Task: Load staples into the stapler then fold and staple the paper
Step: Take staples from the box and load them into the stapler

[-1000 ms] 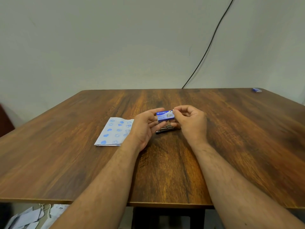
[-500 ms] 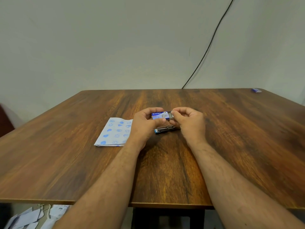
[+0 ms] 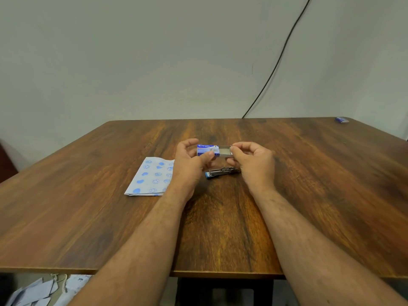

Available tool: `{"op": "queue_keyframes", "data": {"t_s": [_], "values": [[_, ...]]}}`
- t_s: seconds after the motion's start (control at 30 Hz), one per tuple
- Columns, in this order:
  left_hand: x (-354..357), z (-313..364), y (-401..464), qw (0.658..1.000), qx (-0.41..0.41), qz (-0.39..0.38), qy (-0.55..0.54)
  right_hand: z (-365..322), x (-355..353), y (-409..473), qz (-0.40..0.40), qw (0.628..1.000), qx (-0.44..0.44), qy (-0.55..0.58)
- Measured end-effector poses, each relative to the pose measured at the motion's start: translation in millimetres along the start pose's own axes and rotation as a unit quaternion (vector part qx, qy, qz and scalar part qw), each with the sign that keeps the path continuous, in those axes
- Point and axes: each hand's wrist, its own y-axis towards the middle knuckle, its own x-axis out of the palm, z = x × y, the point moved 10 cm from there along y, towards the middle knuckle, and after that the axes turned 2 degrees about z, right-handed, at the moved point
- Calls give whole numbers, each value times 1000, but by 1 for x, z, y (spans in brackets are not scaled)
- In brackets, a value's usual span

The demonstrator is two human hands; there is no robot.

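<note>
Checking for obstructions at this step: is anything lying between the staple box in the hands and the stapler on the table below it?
Nothing visible does. The staple box, its tray slid partly out, is held by the left hand and right hand just above the stapler. The patterned paper lies off to the left.

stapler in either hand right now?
No: the stapler lies on the table, while both hands hold the staple box.
</note>
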Motion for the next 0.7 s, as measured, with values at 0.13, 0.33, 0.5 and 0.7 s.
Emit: {"op": "queue_keyframes", "data": {"t_s": [0.13, 0.33, 0.5, 0.7], "values": [[5, -4, -2, 996, -19, -13, -82, 2, 5, 0, -21, 1000, 3, -5], [1, -9, 0, 994, -54, 8, -96, -14, 12, -5, -44, 982, -107, -149], [-5, -16, 4, 997, -66, 32, -25, -31, 20, -15, -63, 944, -203, -252], [-7, -16, 3, 992, -70, 40, 95, -16, 32, -15, -135, 928, -177, -299]]}}
